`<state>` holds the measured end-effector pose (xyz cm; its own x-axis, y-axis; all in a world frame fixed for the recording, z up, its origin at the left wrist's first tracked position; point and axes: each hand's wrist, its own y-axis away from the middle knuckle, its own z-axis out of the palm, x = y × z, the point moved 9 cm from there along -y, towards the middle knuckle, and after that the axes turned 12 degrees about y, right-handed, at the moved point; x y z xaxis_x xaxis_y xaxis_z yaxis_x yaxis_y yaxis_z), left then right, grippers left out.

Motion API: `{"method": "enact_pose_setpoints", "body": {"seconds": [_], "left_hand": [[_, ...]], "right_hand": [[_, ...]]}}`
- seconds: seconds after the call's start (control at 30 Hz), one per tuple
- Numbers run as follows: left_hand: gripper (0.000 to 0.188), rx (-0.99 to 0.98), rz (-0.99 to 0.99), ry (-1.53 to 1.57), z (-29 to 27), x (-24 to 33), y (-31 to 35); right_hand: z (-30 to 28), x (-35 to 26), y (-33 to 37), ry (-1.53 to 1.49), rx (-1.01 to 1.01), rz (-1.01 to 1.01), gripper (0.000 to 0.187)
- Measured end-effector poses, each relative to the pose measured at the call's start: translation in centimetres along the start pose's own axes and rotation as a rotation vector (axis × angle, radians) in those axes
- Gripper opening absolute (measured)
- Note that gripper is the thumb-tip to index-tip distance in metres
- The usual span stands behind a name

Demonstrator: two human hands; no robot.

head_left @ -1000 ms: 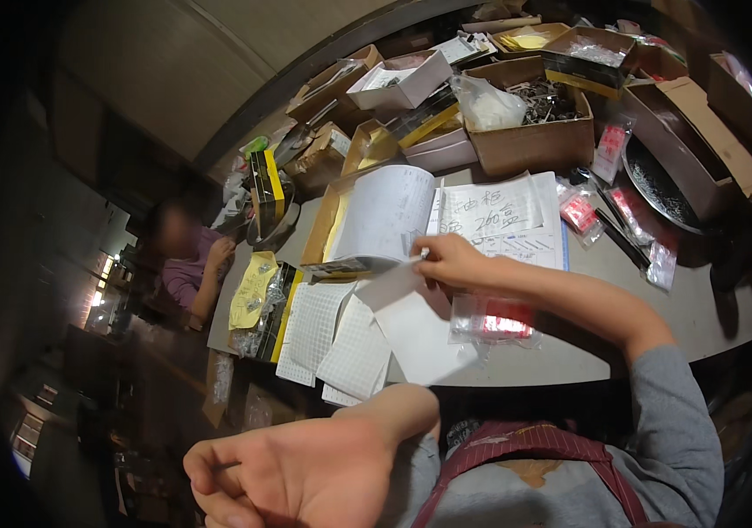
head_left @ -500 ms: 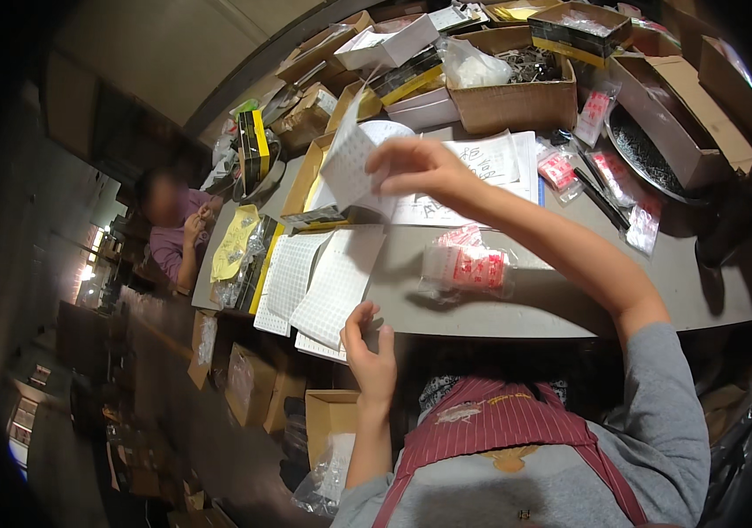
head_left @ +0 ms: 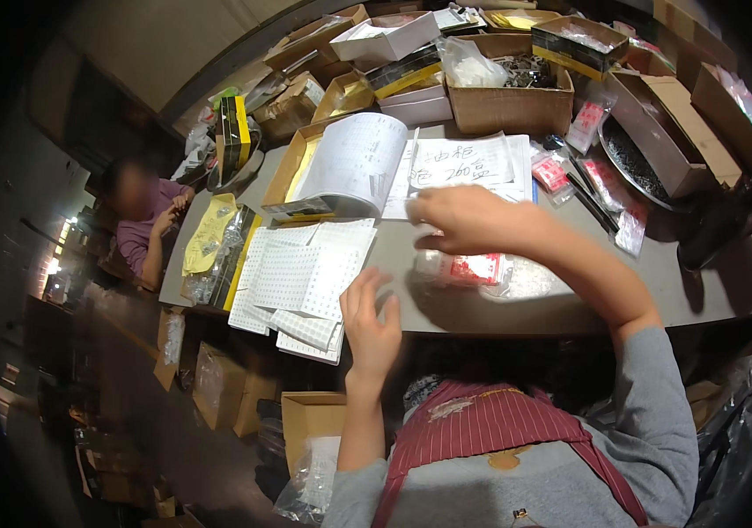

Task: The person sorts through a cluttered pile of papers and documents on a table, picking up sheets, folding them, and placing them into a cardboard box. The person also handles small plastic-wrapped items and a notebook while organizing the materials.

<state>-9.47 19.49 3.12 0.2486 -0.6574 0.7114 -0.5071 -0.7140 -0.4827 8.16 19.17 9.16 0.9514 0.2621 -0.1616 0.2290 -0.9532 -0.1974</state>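
- I see the left hand (head_left: pixel 369 321), fingers loosely spread, just beside the sheets (head_left: pixel 305 277).
- Sheets overlap on the surface (head_left: pixel 719 304), left part, overhanging its near edge.
- Right hand (head_left: pixel 464 220) is blurred, fingers curled; I cannot tell whether it pinches anything.
- Red-printed bags (head_left: pixel 482 269): near edge, partly behind that hand.
- 1 box (head_left: pixel 307 209): beyond sheets, toward the left edge.

Brown cardboard box (head_left: pixel 510 112) of dark parts (head_left: pixel 530 70), open white box (head_left: pixel 402 40), co-worker in purple (head_left: pixel 136 236)
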Motion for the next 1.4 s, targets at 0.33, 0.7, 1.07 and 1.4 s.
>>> {"method": "enact_pose_setpoints", "body": {"seconds": [0.33,0.7,1.07,1.4], "left_hand": [[0.022,0.029,0.1,0.011,0.1,0.6,0.4],[0.054,-0.305,0.373,-0.146,8.1,4.7,1.2],[0.053,-0.41,0.414,-0.137,9.8,4.2,-0.2],[0.047,-0.432,0.394,-0.23,10.3,4.2,0.4]], "right_hand": [[5.0,1.5,7.2,0.19,0.09,0.051,0.032],[3.2,7.8,9.5,-0.174,0.276,0.353,0.04],[3.7,14.0,15.8,-1.004,0.527,0.63,0.033],[-1.2,16.6,22.2,-0.858,0.804,0.605,0.027]]}}
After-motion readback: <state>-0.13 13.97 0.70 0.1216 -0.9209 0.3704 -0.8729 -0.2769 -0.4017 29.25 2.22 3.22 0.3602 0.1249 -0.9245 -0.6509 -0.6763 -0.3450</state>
